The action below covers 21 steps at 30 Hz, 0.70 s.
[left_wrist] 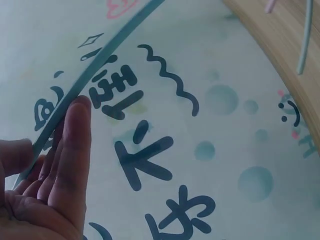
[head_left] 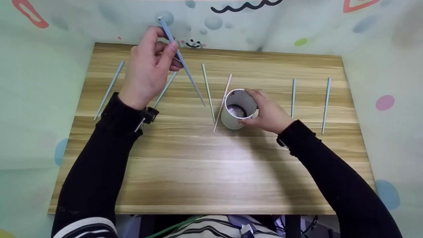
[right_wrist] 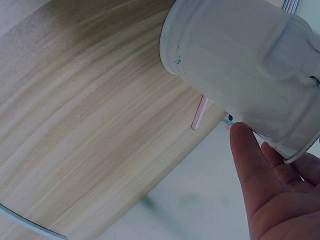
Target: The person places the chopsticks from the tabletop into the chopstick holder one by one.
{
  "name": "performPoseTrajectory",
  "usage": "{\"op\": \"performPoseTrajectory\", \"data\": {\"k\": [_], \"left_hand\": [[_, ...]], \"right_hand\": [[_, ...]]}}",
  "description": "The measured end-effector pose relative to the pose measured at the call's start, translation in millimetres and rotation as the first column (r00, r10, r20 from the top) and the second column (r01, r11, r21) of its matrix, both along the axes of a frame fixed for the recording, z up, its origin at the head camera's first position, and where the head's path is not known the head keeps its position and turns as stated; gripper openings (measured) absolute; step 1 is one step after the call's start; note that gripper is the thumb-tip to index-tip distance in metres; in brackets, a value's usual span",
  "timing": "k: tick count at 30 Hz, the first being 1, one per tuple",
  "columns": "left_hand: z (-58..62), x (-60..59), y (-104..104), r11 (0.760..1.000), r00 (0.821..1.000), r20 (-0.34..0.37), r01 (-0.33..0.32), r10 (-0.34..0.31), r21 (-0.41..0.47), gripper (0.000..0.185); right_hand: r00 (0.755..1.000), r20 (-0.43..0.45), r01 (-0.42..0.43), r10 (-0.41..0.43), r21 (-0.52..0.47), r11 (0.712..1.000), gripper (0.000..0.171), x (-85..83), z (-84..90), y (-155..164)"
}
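Note:
In the head view my left hand [head_left: 148,66] pinches a blue chopstick [head_left: 190,77] between thumb and fingers, raised over the far side of the table. The stick slants, its thicker end up and its thin end down to the right; the left wrist view shows the same chopstick [left_wrist: 102,60] crossing the fingers. My right hand [head_left: 269,110] grips a white cup [head_left: 230,123] by its right side, thumb near the front rim. Dark stains mark the cup's inside bottom. Whether its base touches the table I cannot tell.
Beside the cup lie a pink chopstick [head_left: 222,102] and a green one [head_left: 208,92]. Blue chopsticks lie at far left [head_left: 109,89], by the left wrist [head_left: 166,87], and at right [head_left: 293,97]. The wooden table [head_left: 198,185] meets a patterned cloth [head_left: 281,26] behind.

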<state>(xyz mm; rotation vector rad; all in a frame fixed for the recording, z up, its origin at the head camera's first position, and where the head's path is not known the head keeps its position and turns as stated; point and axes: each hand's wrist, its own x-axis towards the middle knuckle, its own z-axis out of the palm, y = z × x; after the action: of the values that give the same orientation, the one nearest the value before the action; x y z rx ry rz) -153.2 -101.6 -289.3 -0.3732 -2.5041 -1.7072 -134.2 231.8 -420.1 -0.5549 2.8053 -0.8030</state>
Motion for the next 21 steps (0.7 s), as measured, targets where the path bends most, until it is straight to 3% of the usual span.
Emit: {"op": "performPoseTrajectory", "data": {"k": [8,17,21], "left_hand": [[-4.3,1.0,4,0.991,0.989,-0.145,-0.007,0.027,0.135,0.021],[-16.6,-3.5,17,0.981,0.990,-0.141,0.031,-0.003,0.193,0.022],[-23.1,-7.2,25,0.981,0.996,-0.081,0.037,-0.022,0.189,0.023]], "right_hand": [[1.000,-0.007,-0.019,0.019,0.001,1.000,0.103,-0.3,0.9,-10],[1.000,0.000,-0.016,0.016,0.000,1.000,0.101,1.6,-1.2,-12],[1.000,0.005,-0.012,0.012,-0.004,1.000,0.101,1.7,-1.5,-12]]}}
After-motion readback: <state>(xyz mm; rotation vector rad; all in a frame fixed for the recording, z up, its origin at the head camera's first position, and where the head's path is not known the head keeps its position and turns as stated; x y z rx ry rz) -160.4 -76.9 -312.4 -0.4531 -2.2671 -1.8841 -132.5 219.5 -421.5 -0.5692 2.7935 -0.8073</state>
